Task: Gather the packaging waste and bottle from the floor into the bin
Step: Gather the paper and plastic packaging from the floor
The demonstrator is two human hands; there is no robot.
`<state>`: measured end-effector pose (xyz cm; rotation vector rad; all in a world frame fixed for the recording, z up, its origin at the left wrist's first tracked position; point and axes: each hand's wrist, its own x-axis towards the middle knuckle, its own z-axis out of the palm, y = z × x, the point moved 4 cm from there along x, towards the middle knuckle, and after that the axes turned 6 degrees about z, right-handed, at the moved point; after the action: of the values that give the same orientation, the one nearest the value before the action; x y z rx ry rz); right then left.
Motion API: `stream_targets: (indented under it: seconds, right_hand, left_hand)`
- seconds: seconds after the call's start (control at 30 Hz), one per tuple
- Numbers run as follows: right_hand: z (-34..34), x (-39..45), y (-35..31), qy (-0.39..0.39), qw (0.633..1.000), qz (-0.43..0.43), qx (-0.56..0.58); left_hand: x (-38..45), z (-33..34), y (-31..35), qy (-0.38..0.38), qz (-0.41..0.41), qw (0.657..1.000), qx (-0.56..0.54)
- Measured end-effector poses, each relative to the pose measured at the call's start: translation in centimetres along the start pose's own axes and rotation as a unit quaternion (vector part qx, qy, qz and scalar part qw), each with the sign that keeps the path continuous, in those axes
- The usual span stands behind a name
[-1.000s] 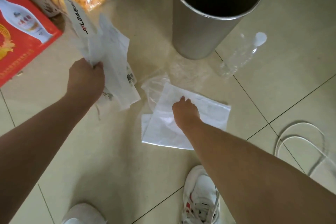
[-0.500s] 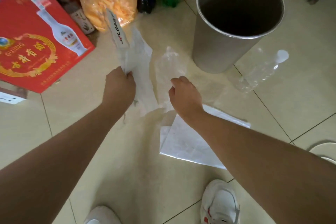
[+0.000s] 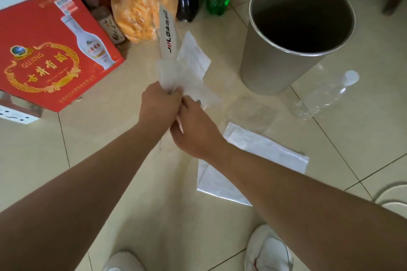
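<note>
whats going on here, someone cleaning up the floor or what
A person is picking up packaging waste. The left hand grips a bunch of white plastic wrappers, and the right hand has closed in beside it on the same bunch. A flat white bag and a clear plastic bottle lie on the floor by the metal bin; nothing shows inside it.

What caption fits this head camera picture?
Both hands bunch plastic packaging beside the metal bin; bottle lies on floor.
</note>
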<state>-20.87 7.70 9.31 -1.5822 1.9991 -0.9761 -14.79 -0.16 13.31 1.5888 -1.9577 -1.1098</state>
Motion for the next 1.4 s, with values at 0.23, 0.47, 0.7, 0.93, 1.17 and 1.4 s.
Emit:
stream_targets:
  seconds: [0.23,0.47,0.7,0.93,1.17,1.4]
  right_hand:
    - [-1.4,-4.1,8.6,-0.073,0.963,0.072,-0.251]
    - [-1.1,-10.3,18.2,-0.301,0.826,0.326,-0.347]
    - [-1.3,-8.6,17.1,-0.248,0.821,0.309,-0.411]
    - [-2.3,-7.6,15.2,-0.139,0.874,0.328,-0.331]
    - [-5.2,-2.3,9.6,0.041,0.920,0.348,-0.177]
    - [-6.0,3.0,2.6,0.158,0.959,0.232,0.044]
  left_hand:
    - [0.3,-1.8,-1.5,0.068,0.019,0.994,0.089]
    - [0.5,-1.0,-2.0,0.041,0.026,0.998,0.050]
    - [0.4,-0.7,-2.2,0.029,0.029,0.998,0.047]
    - [0.4,-0.8,-2.2,0.025,0.034,0.998,0.041]
    - [0.7,-1.5,-1.9,0.046,0.029,0.998,0.041]
    - [0.5,-1.1,-0.8,0.048,0.021,0.998,0.026]
